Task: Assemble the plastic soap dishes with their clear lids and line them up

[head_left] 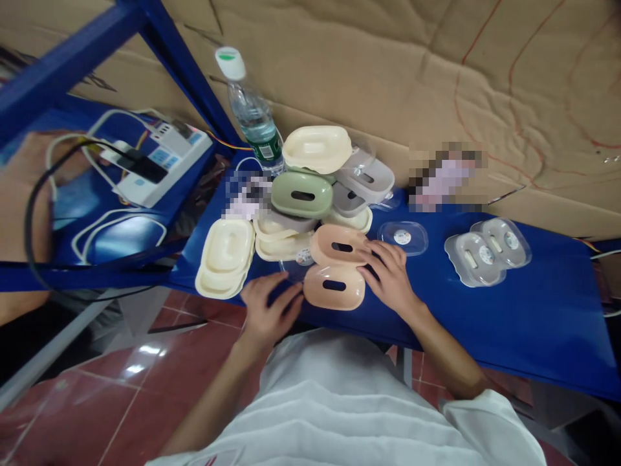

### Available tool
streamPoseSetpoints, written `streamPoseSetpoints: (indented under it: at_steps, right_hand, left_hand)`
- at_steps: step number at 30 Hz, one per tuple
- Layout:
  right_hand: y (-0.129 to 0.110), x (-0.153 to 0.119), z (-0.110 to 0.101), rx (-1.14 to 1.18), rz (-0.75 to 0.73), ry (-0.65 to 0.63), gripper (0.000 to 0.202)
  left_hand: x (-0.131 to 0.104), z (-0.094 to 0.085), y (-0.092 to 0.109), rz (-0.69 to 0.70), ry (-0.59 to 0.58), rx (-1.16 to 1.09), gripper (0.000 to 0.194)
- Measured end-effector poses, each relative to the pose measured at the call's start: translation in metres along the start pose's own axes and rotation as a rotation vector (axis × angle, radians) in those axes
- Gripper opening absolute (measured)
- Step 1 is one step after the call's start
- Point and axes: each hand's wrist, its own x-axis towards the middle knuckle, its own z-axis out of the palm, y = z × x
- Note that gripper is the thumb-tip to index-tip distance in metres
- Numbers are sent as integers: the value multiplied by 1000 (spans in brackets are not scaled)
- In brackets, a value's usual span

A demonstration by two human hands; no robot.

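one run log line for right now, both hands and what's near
left hand: beside lower peach dish | right hand: fingers at upper peach dish | nearby: green dish, water bottle

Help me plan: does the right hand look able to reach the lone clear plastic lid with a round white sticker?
Probably yes: the lid lies just beyond the right hand on the blue table, with nothing on top.

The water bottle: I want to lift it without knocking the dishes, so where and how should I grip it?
I'd wrap a hand around the water bottle, between its white cap and green label, coming from the front. That round part rises clear of the piled dishes, while the top cream dish crowds the label's right and cardboard stands behind.
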Motion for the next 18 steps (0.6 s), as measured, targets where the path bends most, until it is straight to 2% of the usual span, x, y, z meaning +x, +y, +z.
streamPoseSetpoints:
  at_steps: [2, 4, 6, 8, 10, 12, 18]
  right_hand:
    - [-1, -1, 1, 7, -1, -32, 42]
    - [-2, -2, 2, 20, -24, -51, 44]
    - [-4, -3, 2, 26, -56, -57, 45]
    - [-7, -3, 1, 25, -88, -54, 44]
    - [-11, -3, -1, 12, -125, -41, 42]
    - [-16, -3, -3, -15, -173, -31, 38]
    - [-31, 4, -14, -81, -303, 16, 35]
  left_hand:
    - [6, -12, -18, -186, 88, 82, 43]
    - [11, -24, -32, -387, 95, 138, 51]
    - [13, -31, -43, -533, 32, 174, 68]
    - [11, -34, -48, -615, -47, 191, 82]
    - [8, -32, -50, -654, -95, 189, 85]
    - [5, -29, -51, -673, -93, 168, 77]
    - [1, -29, -56, -618, 54, 94, 44]
